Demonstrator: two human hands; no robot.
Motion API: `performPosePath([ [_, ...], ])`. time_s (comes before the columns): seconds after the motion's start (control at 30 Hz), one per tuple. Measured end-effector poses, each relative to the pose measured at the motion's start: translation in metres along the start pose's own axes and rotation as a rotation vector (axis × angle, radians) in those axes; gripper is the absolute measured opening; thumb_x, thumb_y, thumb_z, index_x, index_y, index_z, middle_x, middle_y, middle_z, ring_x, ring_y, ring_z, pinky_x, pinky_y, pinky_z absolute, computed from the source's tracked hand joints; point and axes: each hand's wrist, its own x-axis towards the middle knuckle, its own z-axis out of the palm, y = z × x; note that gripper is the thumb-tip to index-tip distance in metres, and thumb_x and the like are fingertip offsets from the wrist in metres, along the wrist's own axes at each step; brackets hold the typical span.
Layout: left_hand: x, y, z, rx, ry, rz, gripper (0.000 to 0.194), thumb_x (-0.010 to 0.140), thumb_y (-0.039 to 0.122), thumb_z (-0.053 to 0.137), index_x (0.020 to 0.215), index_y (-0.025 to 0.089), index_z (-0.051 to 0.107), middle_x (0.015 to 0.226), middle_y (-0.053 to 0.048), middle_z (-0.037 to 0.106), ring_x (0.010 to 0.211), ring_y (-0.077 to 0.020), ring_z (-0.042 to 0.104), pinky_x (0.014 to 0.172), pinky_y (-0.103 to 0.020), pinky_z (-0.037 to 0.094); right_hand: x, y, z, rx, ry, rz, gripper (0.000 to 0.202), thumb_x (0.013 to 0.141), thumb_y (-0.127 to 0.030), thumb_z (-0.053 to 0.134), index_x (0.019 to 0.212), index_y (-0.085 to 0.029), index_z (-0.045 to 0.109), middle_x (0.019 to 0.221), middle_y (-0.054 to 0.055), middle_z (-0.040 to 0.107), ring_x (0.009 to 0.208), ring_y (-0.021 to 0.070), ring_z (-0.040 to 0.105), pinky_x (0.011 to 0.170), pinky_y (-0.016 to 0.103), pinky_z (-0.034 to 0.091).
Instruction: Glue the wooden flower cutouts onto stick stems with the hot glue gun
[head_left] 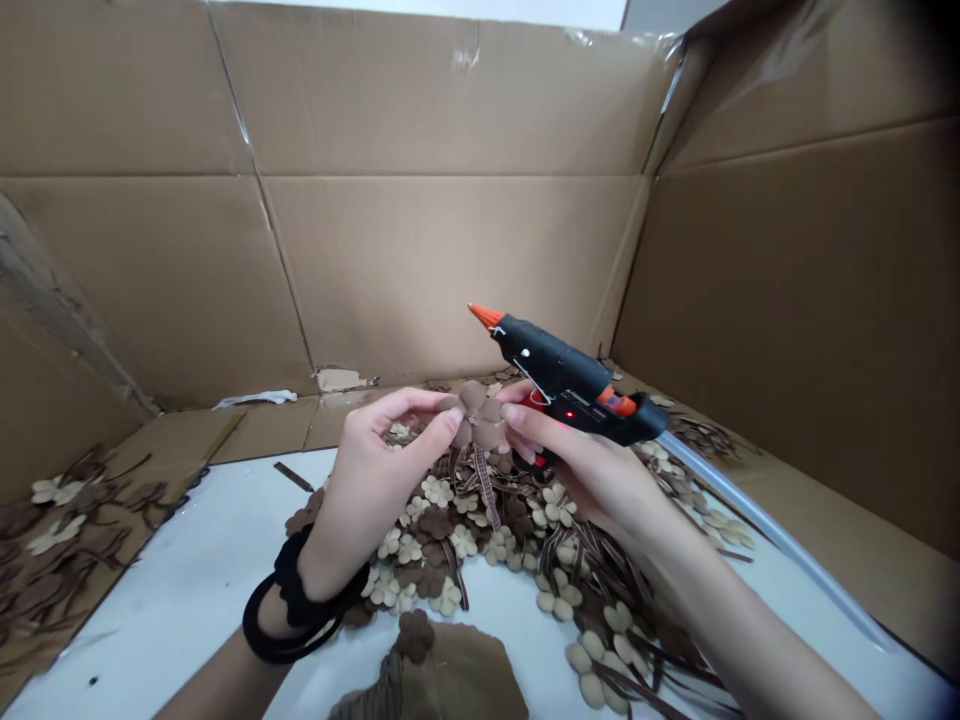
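Between my two hands is a brown fabric flower [474, 418] with rounded petals, and a checked ribbon [486, 488] hangs below it. My left hand [390, 450] pinches its left petals between thumb and fingers. Held in my right hand [577, 455] is a black and orange hot glue gun [577, 380], its nozzle pointing up and left and a red light glowing on its side. That hand's thumb and forefinger also pinch the flower's right edge. A long clear glue stick [780, 540] extends from the gun's rear. The trigger is mostly hidden by my fingers.
Under my hands, a heap of cream and brown flowers [435, 522] with ribbons covers part of the white board [187, 570]. More brown pieces [52, 560] lie at left. A torn cardboard piece [465, 675] is at front. Cardboard walls [450, 260] enclose the back and sides.
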Motion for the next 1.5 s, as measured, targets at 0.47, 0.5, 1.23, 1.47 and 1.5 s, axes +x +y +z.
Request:
performPosePath([
  [0.47, 0.013, -0.097, 0.03, 1.303, -0.635, 0.058, 0.025, 0.085, 0.021, 0.05, 0.088, 0.003, 0.067, 0.083, -0.024, 0.068, 0.08, -0.0336, 0.065, 0.073, -0.041, 0.045, 0.01, -0.002, -0.003, 0.134, 0.171, -0.055, 0.019, 0.07, -0.034, 0.073, 0.074, -0.02, 0.06, 0.061, -0.005, 0.048, 0.053, 0.0086, 0.043, 0.055, 0.025, 0.04],
  [0.5, 0.011, -0.104, 0.036, 1.319, -0.649, 0.064, 0.025, 0.084, 0.017, 0.049, 0.092, 0.0, 0.066, 0.085, -0.026, 0.067, 0.081, -0.0346, 0.065, 0.073, -0.041, 0.045, 0.01, -0.002, -0.003, 0.13, 0.165, -0.063, 0.019, 0.071, -0.035, 0.072, 0.074, -0.02, 0.06, 0.061, -0.005, 0.048, 0.053, 0.0087, 0.043, 0.055, 0.025, 0.039],
  [1.23, 0.006, 0.012, -0.027, -0.024, -0.449, -0.138, 0.014, 0.074, 0.033, 0.067, 0.069, 0.02, 0.068, 0.067, -0.004, 0.067, 0.063, -0.0177, 0.059, 0.056, -0.024, 0.045, 0.014, 0.011, -0.002, 0.041, 0.234, -0.087, 0.024, 0.073, -0.041, 0.07, 0.083, -0.02, 0.061, 0.07, -0.003, 0.05, 0.063, 0.0115, 0.045, 0.062, 0.026, 0.039],
  [1.47, 0.007, 0.007, -0.011, -0.178, -0.155, -0.16, 0.019, 0.068, 0.034, 0.075, 0.078, 0.018, 0.071, 0.067, -0.003, 0.066, 0.063, -0.0161, 0.059, 0.06, -0.025, 0.046, 0.01, 0.014, 0.001, -0.062, 0.224, -0.101, 0.027, 0.073, -0.046, 0.068, 0.086, -0.023, 0.063, 0.08, 0.0, 0.058, 0.071, 0.0145, 0.05, 0.068, 0.028, 0.042],
  [1.5, 0.008, 0.005, -0.011, -0.185, -0.146, -0.165, 0.019, 0.068, 0.034, 0.075, 0.077, 0.018, 0.07, 0.068, -0.003, 0.065, 0.064, -0.016, 0.059, 0.062, -0.025, 0.046, 0.01, 0.015, 0.001, -0.067, 0.224, -0.103, 0.027, 0.074, -0.047, 0.068, 0.086, -0.023, 0.063, 0.081, 0.0, 0.058, 0.071, 0.0148, 0.051, 0.068, 0.029, 0.042],
])
